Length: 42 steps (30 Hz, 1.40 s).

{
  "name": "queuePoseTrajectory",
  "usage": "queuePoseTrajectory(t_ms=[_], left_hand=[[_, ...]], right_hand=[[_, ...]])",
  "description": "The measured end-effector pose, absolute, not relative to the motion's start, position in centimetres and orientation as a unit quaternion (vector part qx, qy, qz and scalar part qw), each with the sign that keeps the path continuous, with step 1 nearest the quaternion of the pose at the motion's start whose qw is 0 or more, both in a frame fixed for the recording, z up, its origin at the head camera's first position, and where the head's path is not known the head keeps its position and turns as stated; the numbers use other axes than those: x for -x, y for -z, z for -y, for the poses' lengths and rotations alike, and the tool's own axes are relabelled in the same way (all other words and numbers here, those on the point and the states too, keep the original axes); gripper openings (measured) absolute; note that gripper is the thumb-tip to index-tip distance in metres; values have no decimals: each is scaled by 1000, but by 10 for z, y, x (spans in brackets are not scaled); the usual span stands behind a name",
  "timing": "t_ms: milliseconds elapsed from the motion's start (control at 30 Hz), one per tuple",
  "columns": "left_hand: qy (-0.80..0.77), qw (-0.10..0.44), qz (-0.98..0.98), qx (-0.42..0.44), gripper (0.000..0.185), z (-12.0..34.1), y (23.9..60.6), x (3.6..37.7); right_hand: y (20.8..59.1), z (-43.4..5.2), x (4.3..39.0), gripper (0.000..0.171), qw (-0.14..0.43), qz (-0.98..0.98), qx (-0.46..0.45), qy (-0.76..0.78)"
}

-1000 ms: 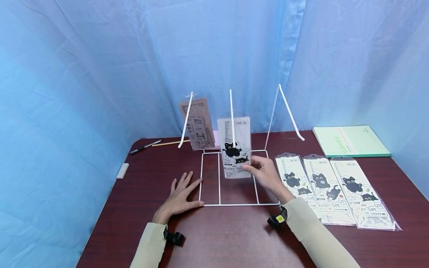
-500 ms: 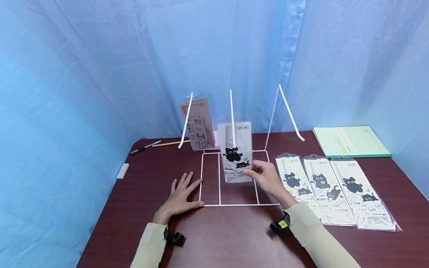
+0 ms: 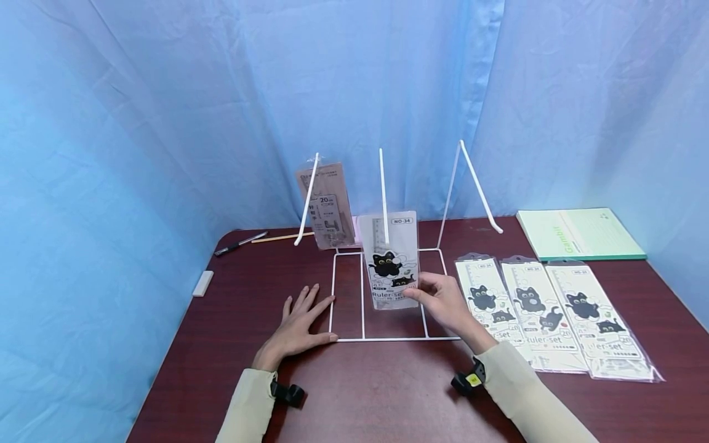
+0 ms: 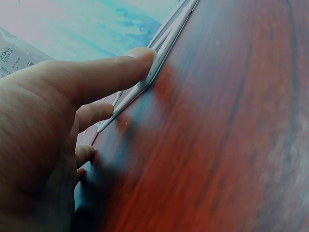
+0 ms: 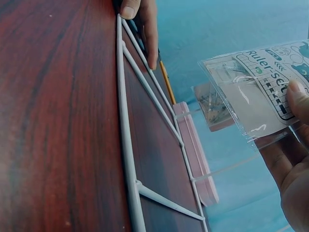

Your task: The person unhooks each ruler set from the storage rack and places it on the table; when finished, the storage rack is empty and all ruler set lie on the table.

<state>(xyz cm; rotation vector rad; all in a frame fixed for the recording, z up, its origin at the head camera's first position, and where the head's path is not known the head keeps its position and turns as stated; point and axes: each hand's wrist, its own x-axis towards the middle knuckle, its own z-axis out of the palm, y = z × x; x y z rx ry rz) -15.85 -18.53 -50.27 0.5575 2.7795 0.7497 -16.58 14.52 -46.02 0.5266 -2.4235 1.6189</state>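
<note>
My right hand point(image 3: 443, 301) pinches the lower right edge of a packaged ruler set point(image 3: 390, 264) with black cats on it, thumb in front and fingers behind. The pack stands upright behind the middle prong of a white wire display rack point(image 3: 362, 307), raised above its base. In the right wrist view, the clear sleeve end of the ruler set point(image 5: 270, 92) shows over the rack. My left hand point(image 3: 296, 326) lies with spread fingers at the rack's front left corner, thumb and index fingertip touching the wire. In the left wrist view, the thumb of the left hand point(image 4: 96, 77) reaches the wire.
A brownish ruler pack point(image 3: 329, 209) hangs on the left prong. Several cat ruler sets point(image 3: 545, 314) lie at the right, before a green notebook point(image 3: 581, 234). A pen point(image 3: 240, 243), a pencil point(image 3: 282, 236) and a white eraser point(image 3: 202, 283) lie at the left. Blue curtains surround the table.
My right hand has drawn the ruler set down and toward me, slightly to the right, along the middle prong. The left hand has stayed in place on the rack.
</note>
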Motion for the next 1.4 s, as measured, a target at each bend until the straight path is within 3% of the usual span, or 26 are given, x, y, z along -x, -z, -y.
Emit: queuePoseTrajectory(t_ms=[867,1400], left_hand=[[-264,106,-939,-191,85,186,503,158],[-270,108,-937,-193,85,186,503,158]], right_hand=[[457,-144,140,4,103,796,-212,-558],[461,-148,128,9,120,764,-264,-576]])
